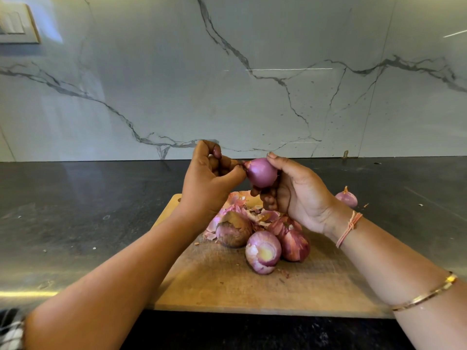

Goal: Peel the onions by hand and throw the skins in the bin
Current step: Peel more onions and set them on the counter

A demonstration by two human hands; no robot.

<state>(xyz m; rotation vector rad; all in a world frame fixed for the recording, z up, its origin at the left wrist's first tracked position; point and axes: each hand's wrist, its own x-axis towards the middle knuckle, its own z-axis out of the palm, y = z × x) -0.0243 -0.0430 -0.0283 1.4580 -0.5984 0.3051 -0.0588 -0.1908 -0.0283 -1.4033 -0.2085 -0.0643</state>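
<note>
Fingers (pixel 268 198) of the right hand (pixel 298 195) curl under and behind a red onion (pixel 261 173), with the thumb over its top. They hold it in the air at the centre of the frame, above the far end of the wooden chopping board (pixel 227 281). The onion's long axis lies roughly sideways across the picture, with its pointed tip toward the left. The left hand (pixel 212 178) meets it at that tip: thumb and forefinger pinch the dry point or a scrap of skin there, and the other fingers are curled in above. So the onion lies directly right of the left hand's pinch, and the two hands touch it from opposite ends. Its visible surface looks smooth and glossy, so I judge it nearly bare. A pull leftward along the axis, away from the right hand, would likely strip what remains.

Below the hands, loose skins (pixel 242 210) lie heaped on the board, not yet binned; no bin shows anywhere in the picture. Three more onions rest against the heap: a brownish unpeeled onion (pixel 233 232), a half-peeled onion (pixel 262 251) with its cut end toward the camera, and a streaky onion (pixel 295 245) still wearing skin. A small onion (pixel 347 198) sits apart on the dark tabletop (pixel 75 198) at the right.
</note>
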